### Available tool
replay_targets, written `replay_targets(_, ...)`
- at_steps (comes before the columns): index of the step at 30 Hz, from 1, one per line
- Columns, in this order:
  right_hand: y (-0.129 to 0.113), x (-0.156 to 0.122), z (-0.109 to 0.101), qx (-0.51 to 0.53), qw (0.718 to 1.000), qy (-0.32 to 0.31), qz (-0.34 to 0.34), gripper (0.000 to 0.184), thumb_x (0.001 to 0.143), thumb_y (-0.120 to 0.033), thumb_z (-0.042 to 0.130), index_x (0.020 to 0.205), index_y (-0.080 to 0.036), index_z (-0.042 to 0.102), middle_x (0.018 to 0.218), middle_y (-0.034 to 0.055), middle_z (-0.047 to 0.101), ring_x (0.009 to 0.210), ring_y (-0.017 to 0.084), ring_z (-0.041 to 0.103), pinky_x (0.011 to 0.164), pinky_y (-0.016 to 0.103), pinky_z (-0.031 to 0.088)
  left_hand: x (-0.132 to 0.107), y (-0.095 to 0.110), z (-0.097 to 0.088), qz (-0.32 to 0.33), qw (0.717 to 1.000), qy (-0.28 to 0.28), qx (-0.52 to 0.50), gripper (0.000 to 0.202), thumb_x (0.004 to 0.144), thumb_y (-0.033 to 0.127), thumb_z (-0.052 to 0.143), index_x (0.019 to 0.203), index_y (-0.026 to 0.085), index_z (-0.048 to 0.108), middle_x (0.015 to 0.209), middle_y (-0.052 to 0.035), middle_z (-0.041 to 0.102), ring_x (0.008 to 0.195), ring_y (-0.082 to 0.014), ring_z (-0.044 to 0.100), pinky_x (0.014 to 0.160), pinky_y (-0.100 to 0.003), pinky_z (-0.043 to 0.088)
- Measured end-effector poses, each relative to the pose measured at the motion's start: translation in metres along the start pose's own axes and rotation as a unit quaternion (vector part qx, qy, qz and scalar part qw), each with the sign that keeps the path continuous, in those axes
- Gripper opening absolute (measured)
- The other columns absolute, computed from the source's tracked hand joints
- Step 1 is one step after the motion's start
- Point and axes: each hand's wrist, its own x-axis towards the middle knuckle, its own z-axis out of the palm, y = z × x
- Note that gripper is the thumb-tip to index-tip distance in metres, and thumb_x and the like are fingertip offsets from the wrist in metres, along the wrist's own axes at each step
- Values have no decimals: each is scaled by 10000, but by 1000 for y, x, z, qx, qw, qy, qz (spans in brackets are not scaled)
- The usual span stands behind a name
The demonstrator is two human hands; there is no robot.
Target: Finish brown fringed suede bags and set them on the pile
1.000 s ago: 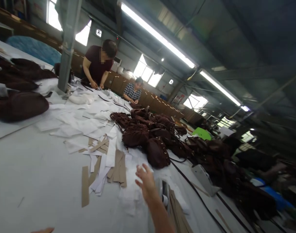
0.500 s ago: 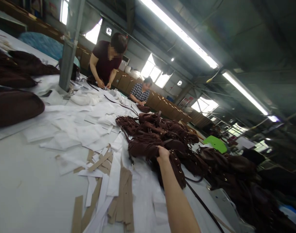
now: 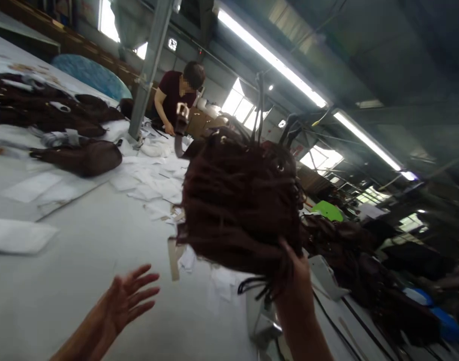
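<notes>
A dark brown fringed handbag (image 3: 240, 200) hangs in the air in front of me, blurred by motion. My right hand (image 3: 295, 271) grips it at its lower right, with the thumb over the front and the other fingers hidden behind. Straps rise from its top, and a metal buckle (image 3: 182, 111) sticks up on a strap at its left. To the left, over the white table (image 3: 139, 240), my left hand (image 3: 128, 298) is open with its fingers spread. It holds nothing and stays apart from the bag.
White paper sheets (image 3: 154, 183) lie beyond the bag. More brown bags (image 3: 86, 158) lie at the left, and a dark heap of bags (image 3: 365, 260) fills the right. A metal post (image 3: 149, 75) stands at the table, and a person (image 3: 173, 100) works behind it.
The handbag has come up off the table in my right hand, towards me. My left hand has entered at the lower left. The view has shifted, showing more of the left side.
</notes>
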Motion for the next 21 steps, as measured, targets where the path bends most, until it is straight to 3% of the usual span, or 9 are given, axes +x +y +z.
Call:
replay_targets(3,57,-99,-25,-36,993,-19,114,325,683,-373,749,935,-174,696,773,56,727,718,223,687,637,331,566,-36,4,-5,-53,985,-12,-163,869,678,848,376,1313,267,494,1277,-98,597,1148,-336,561,925,-490,489)
replay_targets(5,103,-152,-41,-46,980,-70,178,357,683,-412,744,914,-144,700,789,71,729,740,247,682,646,350,560,-58,-6,-15,-88,988,-3,-125,760,729,720,528,1291,208,513,1245,-118,616,1148,-315,565,945,-439,486)
replay_targets(7,147,-191,-59,-72,962,-131,228,401,676,-433,743,926,-122,703,811,75,729,826,267,672,720,371,551,-72,-25,-29,-106,993,39,-34,691,710,549,686,1251,146,535,1215,-143,630,1139,-309,574,962,-416,478)
replay_targets(9,179,-213,-78,-107,953,-148,243,418,666,-442,740,928,-118,706,850,87,733,864,274,662,766,389,539,-75,-47,-43,-62,992,90,64,719,647,462,769,1235,120,536,1227,-156,620,1149,-312,566,979,-412,465)
replay_targets(12,197,-211,-106,-113,949,-160,248,479,592,-379,788,995,-138,690,978,101,726,972,278,642,871,388,503,-68,-70,-58,3,986,96,134,704,629,455,776,1212,131,551,1247,-145,610,1174,-309,548,992,-412,453)
replay_targets(15,186,-176,-123,-67,960,-86,259,613,563,-374,794,1114,-169,621,1092,97,695,1054,262,625,919,362,480,-62,-76,-59,-2,990,70,126,613,641,457,762,1134,128,608,1208,-137,637,1148,-307,567,962,-412,475)
replay_targets(18,177,-130,-124,-40,955,-46,291,597,582,-443,768,1073,-151,594,1009,107,711,964,245,670,873,351,510,-65,-73,-49,9,994,61,94,575,648,429,765,1118,129,623,1177,-129,654,1122,-306,581,958,-419,473)
replay_targets(21,189,-89,-107,-77,931,-80,347,511,512,-488,785,856,-155,607,807,110,718,797,250,704,743,340,559,-68,-69,-33,59,995,50,64,596,655,393,768,1174,151,602,1178,-114,653,1120,-306,577,982,-422,448)
